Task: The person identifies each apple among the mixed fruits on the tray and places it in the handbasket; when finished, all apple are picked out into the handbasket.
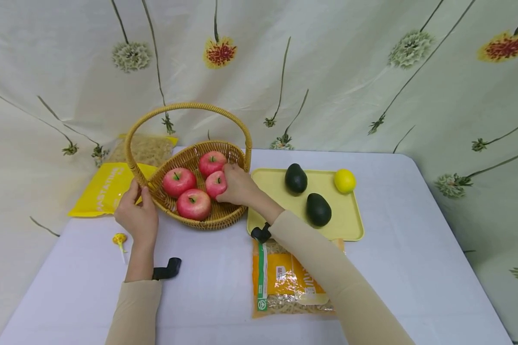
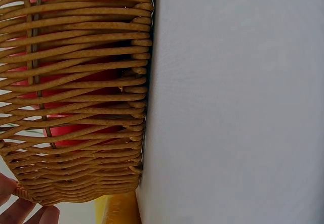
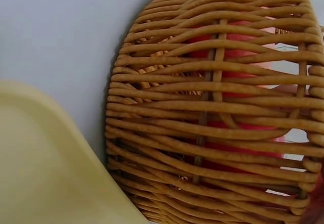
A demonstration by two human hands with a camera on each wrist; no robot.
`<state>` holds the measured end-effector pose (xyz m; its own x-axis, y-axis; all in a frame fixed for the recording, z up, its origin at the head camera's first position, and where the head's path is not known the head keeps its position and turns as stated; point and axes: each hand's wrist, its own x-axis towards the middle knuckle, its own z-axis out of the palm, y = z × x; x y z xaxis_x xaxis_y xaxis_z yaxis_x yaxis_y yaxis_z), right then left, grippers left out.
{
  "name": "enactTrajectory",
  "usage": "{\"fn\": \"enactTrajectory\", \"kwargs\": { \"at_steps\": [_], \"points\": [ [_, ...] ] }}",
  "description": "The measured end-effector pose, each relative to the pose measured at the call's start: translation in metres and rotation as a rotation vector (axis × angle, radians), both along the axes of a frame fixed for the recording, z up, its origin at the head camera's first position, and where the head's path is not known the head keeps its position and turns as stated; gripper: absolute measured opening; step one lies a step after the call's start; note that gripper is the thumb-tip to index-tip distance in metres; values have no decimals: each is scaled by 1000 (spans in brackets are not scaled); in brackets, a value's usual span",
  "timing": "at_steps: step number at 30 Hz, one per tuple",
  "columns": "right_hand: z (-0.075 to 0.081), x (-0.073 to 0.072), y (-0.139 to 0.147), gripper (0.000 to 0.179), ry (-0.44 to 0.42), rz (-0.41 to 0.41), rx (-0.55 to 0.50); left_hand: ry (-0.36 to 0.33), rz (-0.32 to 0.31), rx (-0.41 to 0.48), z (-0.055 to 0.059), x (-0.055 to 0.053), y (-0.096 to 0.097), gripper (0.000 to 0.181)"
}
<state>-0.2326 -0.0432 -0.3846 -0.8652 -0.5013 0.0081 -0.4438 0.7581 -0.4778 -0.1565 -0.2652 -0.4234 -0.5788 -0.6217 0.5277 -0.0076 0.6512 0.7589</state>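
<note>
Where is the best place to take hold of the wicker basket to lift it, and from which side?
Probably the arched handle of the basket, gripped at its top from above: it stands upright and free, while the four apples fill the bowl.

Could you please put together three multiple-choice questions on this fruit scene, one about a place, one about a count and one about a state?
1. Where do the two avocados lie?
A. in the basket
B. on the yellow tray
C. on the orange packet

2. How many red apples are in the wicker basket?
A. two
B. three
C. four

3. What is the right hand doing?
A. gripping an apple inside the basket
B. resting flat on the table
C. holding the lemon

Answers:
1 B: both avocados sit on the yellow tray, beside the lemon.
2 C: four apples show in the head view.
3 A: its fingers curl round one apple, while the left hand holds the basket's rim.
</note>
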Motion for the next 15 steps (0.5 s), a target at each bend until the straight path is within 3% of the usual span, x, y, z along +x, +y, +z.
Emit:
{"fn": "enactTrajectory", "kwargs": {
  "at_steps": [15],
  "points": [
    [0,5,-5,58,45,0,157,-2,3,-2,0,1,-1,28]
  ]
}}
